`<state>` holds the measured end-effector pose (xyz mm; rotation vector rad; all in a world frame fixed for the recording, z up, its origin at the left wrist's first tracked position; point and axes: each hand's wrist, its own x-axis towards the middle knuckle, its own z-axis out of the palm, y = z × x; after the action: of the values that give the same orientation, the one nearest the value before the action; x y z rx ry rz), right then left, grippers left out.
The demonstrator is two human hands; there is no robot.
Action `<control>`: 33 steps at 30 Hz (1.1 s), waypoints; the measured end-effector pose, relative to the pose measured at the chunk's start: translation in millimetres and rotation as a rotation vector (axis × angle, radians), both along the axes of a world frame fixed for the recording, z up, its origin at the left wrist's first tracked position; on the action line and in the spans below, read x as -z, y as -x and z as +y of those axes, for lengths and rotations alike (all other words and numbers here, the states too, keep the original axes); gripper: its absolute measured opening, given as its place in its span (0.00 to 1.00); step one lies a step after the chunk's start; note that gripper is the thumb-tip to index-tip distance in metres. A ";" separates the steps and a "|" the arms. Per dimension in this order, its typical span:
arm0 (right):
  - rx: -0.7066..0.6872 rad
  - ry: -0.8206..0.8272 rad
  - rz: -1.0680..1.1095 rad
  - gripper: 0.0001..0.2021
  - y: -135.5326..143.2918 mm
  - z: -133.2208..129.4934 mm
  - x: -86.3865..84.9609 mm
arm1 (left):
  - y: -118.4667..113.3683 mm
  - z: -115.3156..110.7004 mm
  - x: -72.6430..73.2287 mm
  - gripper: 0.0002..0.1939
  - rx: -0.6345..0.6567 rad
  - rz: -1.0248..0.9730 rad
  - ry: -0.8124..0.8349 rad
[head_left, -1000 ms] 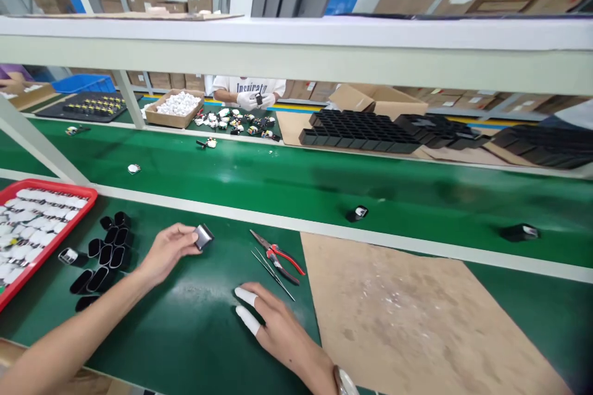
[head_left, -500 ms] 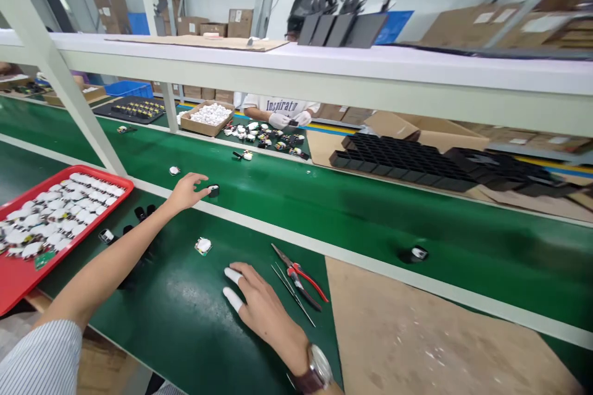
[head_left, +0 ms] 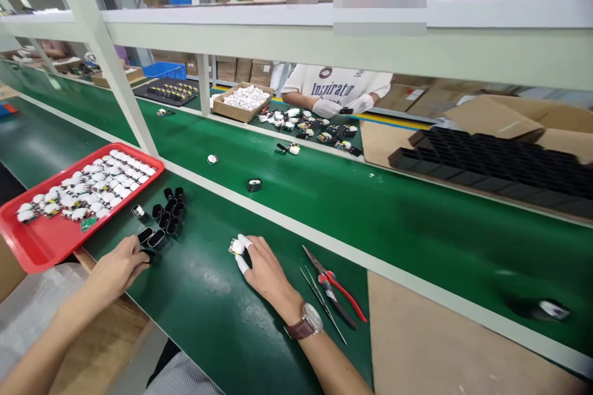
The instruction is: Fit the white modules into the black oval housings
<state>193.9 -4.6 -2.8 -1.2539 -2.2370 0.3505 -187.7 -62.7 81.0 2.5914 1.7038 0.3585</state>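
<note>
My left hand is closed at the near edge of the green bench, its fingertips pinching a small black case. Beside it stands a group of open black cases, along with one case with a white insert. My right hand wears white finger cots on thumb and forefinger, which close around a white-topped circuit-board part lying on the bench. To the right of that hand are tweezers and red-handled pliers.
A red tray of white-topped parts stands at left. Beyond a pale rail, the green belt carries a filled black case and other pieces. A gloved co-worker works opposite. Brown board covers the right side.
My left hand has left the belt, where a black case stays behind, and come back to the cases on the bench. My right hand has reached the white-topped part. The view has shifted.
</note>
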 end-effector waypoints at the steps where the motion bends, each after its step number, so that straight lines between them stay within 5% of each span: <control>1: 0.001 0.006 0.006 0.18 -7.3 -7.1 -1.2 | -6.1 -1.8 4.5 0.16 0.041 -0.023 -0.002; 9: 0.118 0.071 0.078 0.20 -48.2 -63.1 -7.1 | -129.6 52.0 33.3 0.05 0.509 -0.302 0.120; 14: 0.214 0.025 0.053 0.21 -65.5 -87.2 -1.1 | -190.9 82.7 55.5 0.18 0.509 -0.336 0.272; 18: 0.245 0.000 0.052 0.24 -69.3 -95.5 3.5 | -194.8 87.9 59.3 0.43 0.467 -0.387 0.397; 21: 0.252 -0.042 0.053 0.21 -66.9 -95.2 4.0 | -186.2 88.2 65.2 0.51 0.489 -0.487 0.422; 26: 0.277 -0.049 0.168 0.22 -53.6 -86.3 -10.2 | -182.9 88.7 73.2 0.42 0.511 -0.601 0.477; 33: 0.217 -0.034 0.186 0.24 -40.6 -79.5 -39.5 | -184.1 89.3 62.4 0.38 0.630 -0.593 0.394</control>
<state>234.5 -84.2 36.7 -1.3713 -1.9227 0.3297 -3.6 26.6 18.6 2.2430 0.6523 0.6003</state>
